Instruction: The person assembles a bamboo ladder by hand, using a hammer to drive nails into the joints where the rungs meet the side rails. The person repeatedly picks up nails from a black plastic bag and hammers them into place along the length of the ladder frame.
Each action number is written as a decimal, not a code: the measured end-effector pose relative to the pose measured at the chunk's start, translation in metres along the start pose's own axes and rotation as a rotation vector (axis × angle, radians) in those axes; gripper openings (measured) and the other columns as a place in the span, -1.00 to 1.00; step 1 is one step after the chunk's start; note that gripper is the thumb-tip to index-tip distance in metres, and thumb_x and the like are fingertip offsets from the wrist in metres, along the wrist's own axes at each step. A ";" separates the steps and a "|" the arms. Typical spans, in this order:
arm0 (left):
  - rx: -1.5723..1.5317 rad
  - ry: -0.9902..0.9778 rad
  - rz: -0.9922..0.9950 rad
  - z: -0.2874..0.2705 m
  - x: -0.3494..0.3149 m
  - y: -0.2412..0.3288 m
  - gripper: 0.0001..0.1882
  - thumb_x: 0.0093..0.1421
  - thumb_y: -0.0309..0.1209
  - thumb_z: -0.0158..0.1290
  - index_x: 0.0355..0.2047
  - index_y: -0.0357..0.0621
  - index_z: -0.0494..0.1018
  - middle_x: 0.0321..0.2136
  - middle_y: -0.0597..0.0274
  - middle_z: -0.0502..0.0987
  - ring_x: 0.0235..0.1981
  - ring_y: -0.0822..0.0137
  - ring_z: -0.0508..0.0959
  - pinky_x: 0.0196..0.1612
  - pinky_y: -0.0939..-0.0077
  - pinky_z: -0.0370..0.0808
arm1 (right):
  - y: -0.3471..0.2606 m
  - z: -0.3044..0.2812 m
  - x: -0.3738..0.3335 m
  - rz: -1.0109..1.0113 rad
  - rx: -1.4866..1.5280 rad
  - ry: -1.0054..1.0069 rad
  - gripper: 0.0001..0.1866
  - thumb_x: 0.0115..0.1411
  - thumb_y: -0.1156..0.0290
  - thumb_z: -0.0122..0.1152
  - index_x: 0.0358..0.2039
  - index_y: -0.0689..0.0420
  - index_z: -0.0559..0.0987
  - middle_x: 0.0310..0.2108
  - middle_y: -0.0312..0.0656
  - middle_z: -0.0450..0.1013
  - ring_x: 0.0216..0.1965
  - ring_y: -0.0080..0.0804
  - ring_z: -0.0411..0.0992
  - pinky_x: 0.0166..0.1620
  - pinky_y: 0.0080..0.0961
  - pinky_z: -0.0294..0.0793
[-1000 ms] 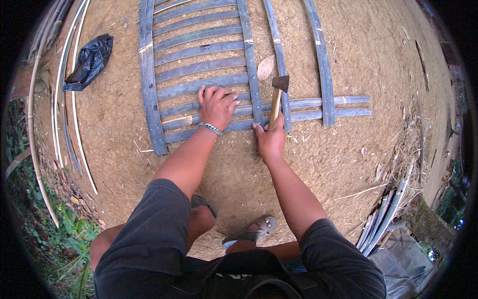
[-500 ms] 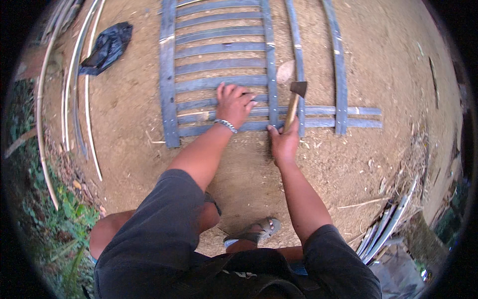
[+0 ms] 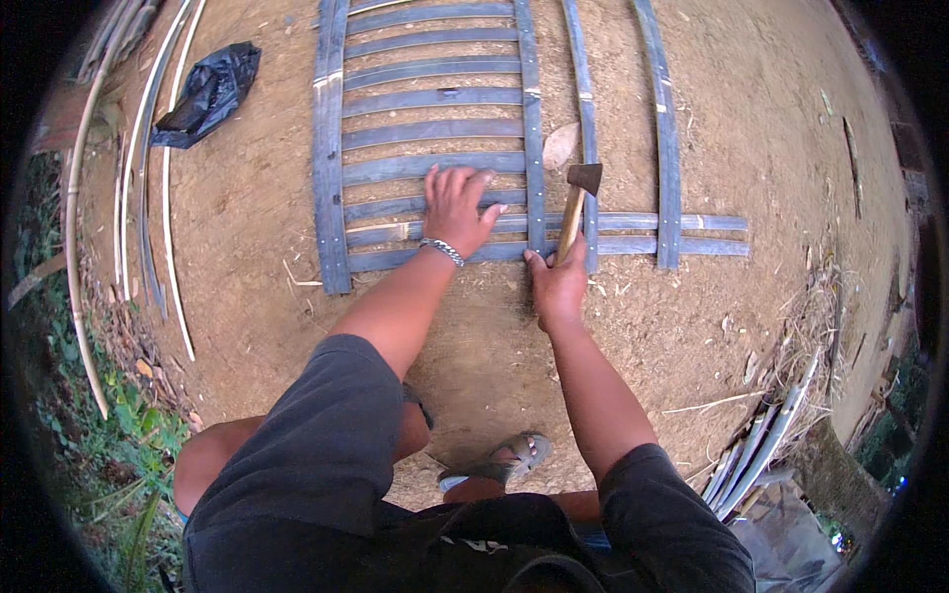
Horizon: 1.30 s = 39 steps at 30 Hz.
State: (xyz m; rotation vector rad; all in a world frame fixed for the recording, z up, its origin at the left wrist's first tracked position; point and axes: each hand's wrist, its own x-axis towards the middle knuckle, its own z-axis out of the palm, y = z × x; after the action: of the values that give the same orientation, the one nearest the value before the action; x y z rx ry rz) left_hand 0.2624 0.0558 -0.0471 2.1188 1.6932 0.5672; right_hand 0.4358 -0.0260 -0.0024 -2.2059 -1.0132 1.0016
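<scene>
A ladder-like frame of grey split-bamboo slats [image 3: 432, 129] lies flat on the ground before me. My left hand [image 3: 457, 210], with a chain bracelet at its wrist, rests palm down over the lower slats. Its fingers are spread and its thumb stands apart; what lies under the palm is hidden. By the frame's lower right corner, my right hand [image 3: 560, 289] grips a small hatchet [image 3: 572, 219] by its wooden handle. The dark hatchet head points away from me, above the slats.
Two more long bamboo strips [image 3: 665, 128] run along the frame's right side, crossed by the lowest slats. A dry leaf [image 3: 560, 145] lies between strips. Left are a black plastic bag [image 3: 210, 94] and long thin poles [image 3: 75, 227]. Split bamboo pieces [image 3: 766, 442] lie at lower right.
My left thumb and fingers have parted a little more over the slats. The right hand keeps its hold on the hatchet and has barely moved. The whole view has shifted slightly.
</scene>
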 end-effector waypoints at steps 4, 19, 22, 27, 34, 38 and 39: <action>0.086 0.029 -0.048 0.005 0.003 0.008 -0.25 0.26 -0.07 0.12 0.38 -0.11 0.22 0.37 0.06 0.19 0.45 0.07 0.09 0.51 -0.16 -0.24 | 0.003 -0.002 0.002 -0.023 -0.028 0.001 -0.08 0.07 0.42 0.54 0.38 0.16 0.21 -0.45 -0.18 0.43 -0.42 -0.31 0.45 -0.26 -0.29 0.51; 0.423 -0.277 -0.101 0.003 0.015 0.021 -0.21 0.45 0.03 -0.23 0.51 -0.18 -0.06 0.55 0.04 -0.19 0.56 0.06 -0.22 0.51 -0.20 -0.34 | 0.031 -0.034 -0.029 -0.189 -0.154 -0.180 -0.39 0.42 0.41 0.03 0.43 0.14 0.15 0.18 0.33 0.39 0.14 0.31 0.44 0.14 -0.03 0.47; 0.413 -0.269 -0.097 0.003 0.016 0.019 -0.21 0.44 0.03 -0.23 0.51 -0.19 -0.06 0.55 0.04 -0.17 0.56 0.06 -0.22 0.51 -0.19 -0.34 | 0.023 -0.038 -0.032 -0.253 -0.084 -0.127 -0.43 0.44 0.39 0.02 0.41 0.17 0.17 0.09 0.32 0.45 0.03 0.29 0.51 0.08 -0.09 0.50; 0.418 -0.275 -0.110 0.002 0.017 0.021 -0.22 0.44 0.02 -0.21 0.50 -0.18 -0.04 0.54 0.04 -0.16 0.56 0.06 -0.20 0.52 -0.19 -0.34 | 0.032 -0.031 -0.019 -0.315 -0.246 -0.150 -0.44 0.44 0.41 0.01 0.40 0.18 0.19 -0.03 0.34 0.51 0.00 0.27 0.54 0.05 -0.11 0.51; 0.412 -0.248 -0.092 0.003 0.017 0.021 -0.20 0.43 0.02 -0.19 0.50 -0.18 -0.05 0.54 0.03 -0.15 0.56 0.05 -0.19 0.52 -0.19 -0.33 | 0.027 -0.044 -0.025 -0.416 -0.086 -0.044 -0.45 0.44 0.42 0.03 0.37 0.33 0.19 -0.09 0.31 0.53 -0.11 0.14 0.59 -0.04 -0.18 0.54; 0.419 -0.250 -0.094 0.006 0.017 0.019 -0.20 0.42 0.02 -0.19 0.51 -0.18 -0.05 0.54 0.04 -0.14 0.56 0.05 -0.19 0.52 -0.19 -0.33 | 0.022 -0.038 -0.019 -0.298 -0.232 -0.139 -0.44 0.39 0.45 0.09 0.37 0.16 0.25 0.06 0.28 0.48 0.00 0.23 0.54 0.03 -0.12 0.53; 0.416 -0.251 -0.099 0.005 0.017 0.019 -0.20 0.42 0.02 -0.19 0.51 -0.18 -0.05 0.54 0.04 -0.14 0.56 0.05 -0.19 0.52 -0.19 -0.33 | 0.019 -0.037 -0.016 -0.215 -0.310 -0.201 -0.44 0.36 0.47 0.11 0.37 0.10 0.28 0.12 0.27 0.46 0.04 0.27 0.51 0.06 -0.08 0.53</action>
State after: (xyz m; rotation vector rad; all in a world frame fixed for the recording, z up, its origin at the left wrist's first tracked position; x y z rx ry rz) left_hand 0.2846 0.0682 -0.0403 2.2419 1.8751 -0.0915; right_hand 0.4657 -0.0552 0.0129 -2.2023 -1.5526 1.0394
